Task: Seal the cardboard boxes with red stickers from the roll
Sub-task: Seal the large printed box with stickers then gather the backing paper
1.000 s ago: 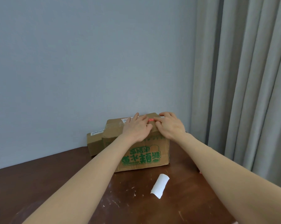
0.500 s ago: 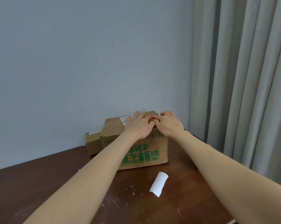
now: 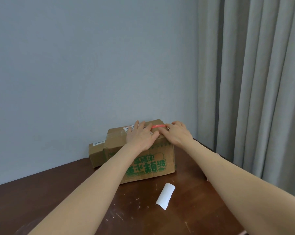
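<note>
While sitting at the far left against the wall, a small cardboard box [image 3: 96, 154] is touching the side of the big cardboard box [image 3: 151, 165] with green print, both on the dark worktop [image 3: 58, 200]. A white label [image 3: 128, 128] is showing on the big box top, partly under the left hand [image 3: 141, 135]. That hand is lying flat on the top, its fingers [image 3: 143, 126] straight and slightly spread, pressing down and gripping nothing. The red sticker [image 3: 158, 126] is lying as a thin strip along the top of the big box near the far edge, running between the two hands. Its left end is meeting the left fingertips and its right end is going under the right ones. The right hand [image 3: 177, 134] is resting on the top near the right corner, fingers [image 3: 174, 124] stretched and only lightly bent, pressing down on the sticker end rather than pinching it. The thumbs are touching each other at the near top edge. Nearer the camera, a white paper roll [image 3: 165, 195] is lying loose on the worktop, well apart from both hands. A grey curtain [image 3: 253, 82] is hanging at the right.
</note>
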`<state>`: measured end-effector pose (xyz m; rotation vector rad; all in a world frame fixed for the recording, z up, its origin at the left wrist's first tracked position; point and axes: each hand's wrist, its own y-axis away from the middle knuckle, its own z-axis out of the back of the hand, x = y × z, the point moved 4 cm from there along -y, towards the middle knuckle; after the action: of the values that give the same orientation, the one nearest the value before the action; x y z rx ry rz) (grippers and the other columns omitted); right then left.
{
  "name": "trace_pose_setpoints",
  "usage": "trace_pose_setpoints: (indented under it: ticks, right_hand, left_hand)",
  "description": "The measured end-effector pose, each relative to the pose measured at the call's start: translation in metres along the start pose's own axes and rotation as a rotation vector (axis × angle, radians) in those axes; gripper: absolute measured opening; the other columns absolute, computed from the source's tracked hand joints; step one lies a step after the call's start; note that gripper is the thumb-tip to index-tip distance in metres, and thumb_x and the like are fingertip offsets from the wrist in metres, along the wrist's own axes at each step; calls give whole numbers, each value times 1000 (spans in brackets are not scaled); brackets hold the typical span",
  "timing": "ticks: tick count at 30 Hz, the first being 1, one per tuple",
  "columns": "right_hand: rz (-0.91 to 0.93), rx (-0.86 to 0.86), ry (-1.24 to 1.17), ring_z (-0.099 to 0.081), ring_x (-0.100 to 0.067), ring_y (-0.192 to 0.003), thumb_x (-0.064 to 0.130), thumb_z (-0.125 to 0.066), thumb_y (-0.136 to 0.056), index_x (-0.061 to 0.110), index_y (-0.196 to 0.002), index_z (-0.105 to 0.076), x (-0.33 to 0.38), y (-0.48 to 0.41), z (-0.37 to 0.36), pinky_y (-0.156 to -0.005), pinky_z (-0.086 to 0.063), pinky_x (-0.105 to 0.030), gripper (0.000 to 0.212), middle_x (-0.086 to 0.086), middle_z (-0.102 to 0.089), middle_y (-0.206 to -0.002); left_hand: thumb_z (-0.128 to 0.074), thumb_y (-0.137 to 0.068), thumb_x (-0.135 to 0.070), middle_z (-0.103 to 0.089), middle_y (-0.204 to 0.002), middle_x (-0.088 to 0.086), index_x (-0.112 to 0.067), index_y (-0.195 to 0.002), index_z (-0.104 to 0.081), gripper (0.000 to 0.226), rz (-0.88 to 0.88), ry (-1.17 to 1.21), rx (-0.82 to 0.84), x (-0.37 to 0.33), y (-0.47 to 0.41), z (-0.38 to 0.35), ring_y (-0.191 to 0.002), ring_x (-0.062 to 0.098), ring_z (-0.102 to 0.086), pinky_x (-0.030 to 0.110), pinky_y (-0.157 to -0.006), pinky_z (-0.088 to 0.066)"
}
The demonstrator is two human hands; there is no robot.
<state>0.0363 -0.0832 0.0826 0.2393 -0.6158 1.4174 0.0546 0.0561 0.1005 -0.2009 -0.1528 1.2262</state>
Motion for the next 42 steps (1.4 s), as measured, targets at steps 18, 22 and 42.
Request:
trace_pose_setpoints:
  ticks: [18,22,42]
  right_hand:
    - [-24,-163,-20,-45,-28,-118,47,-40,-95,14,-108,-68,4,9,2,-89,-46,-40,45,-9,-57,-118]
    - [54,-201,48,-38,-28,-129,46,-35,-99,22,-129,-59,9,10,5,-100,-39,-41,46,-6,-46,-140]
    - [63,-47,172,-30,-31,-135,50,-31,-98,27,-137,-51,13,-5,6,-105,-34,-46,49,-9,-38,-146]
  left_hand:
    - [-30,-98,-45,-48,-141,-1,-18,-123,-63,49,-54,-114,-308,-6,17,5,-133,18,-36,37,-105,-30]
    - [-29,-100,-41,-44,-145,-2,-25,-131,-55,43,-103,-101,-344,-9,21,5,-135,19,-34,38,-104,-31]
    - [-20,-98,-50,-21,-158,2,-33,-144,-35,52,6,-25,-58,-6,6,4,-147,25,-8,51,-116,-14]
